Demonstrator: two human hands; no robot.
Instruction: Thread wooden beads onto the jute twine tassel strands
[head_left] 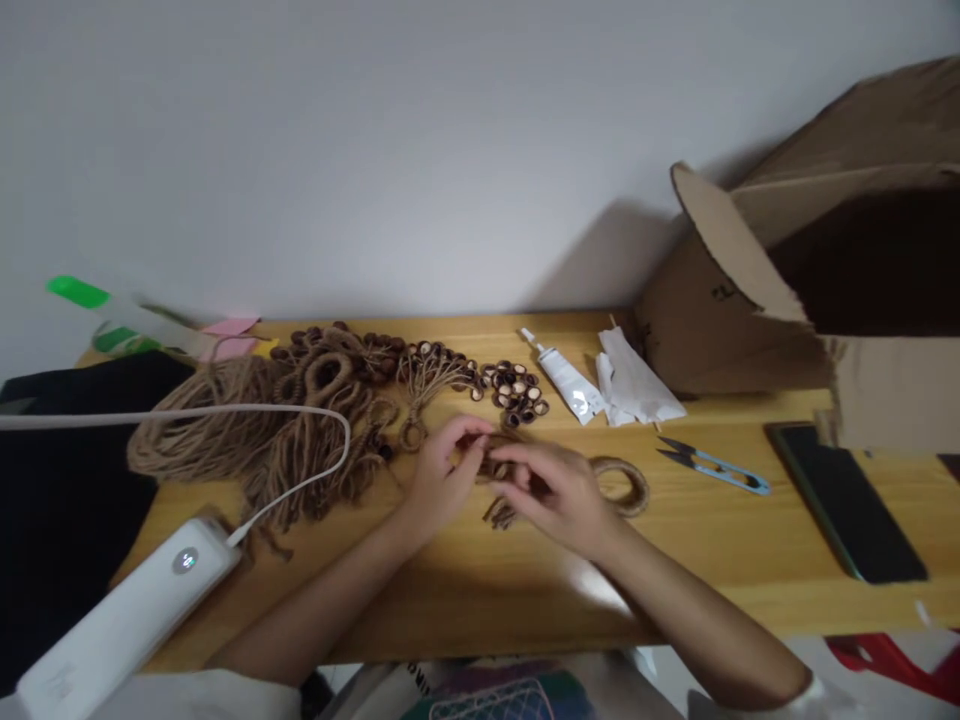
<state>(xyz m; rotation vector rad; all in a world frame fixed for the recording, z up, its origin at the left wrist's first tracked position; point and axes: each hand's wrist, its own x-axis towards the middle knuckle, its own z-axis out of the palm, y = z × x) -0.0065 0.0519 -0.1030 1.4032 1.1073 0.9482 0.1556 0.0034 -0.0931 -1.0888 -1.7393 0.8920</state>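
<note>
My left hand (pixel 448 468) and my right hand (pixel 561 497) meet above the middle of the table. Thumb and fingers of both are closed in a pinch on brown twine, mostly hidden by the fingers. Loose twine ends (pixel 500 513) show beneath them. Beside my right hand lies a brown ring (pixel 639 490), partly covered by it. A small twine loop with loose strands (pixel 412 432) rests left of my left hand. Just beyond the hands is a pile of small dark-rimmed, pale-faced pieces (pixel 517 392), perhaps nut shells or seed halves.
A large heap of brown twine (pixel 217 425) fills the left side, with a white power bank (pixel 127 620) and its cable in front. A white glue tube (pixel 570 383), crumpled white paper (pixel 634 375), blue thread snips (pixel 720 470), a phone (pixel 847 505) and a cardboard box (pixel 720 300) are rightward.
</note>
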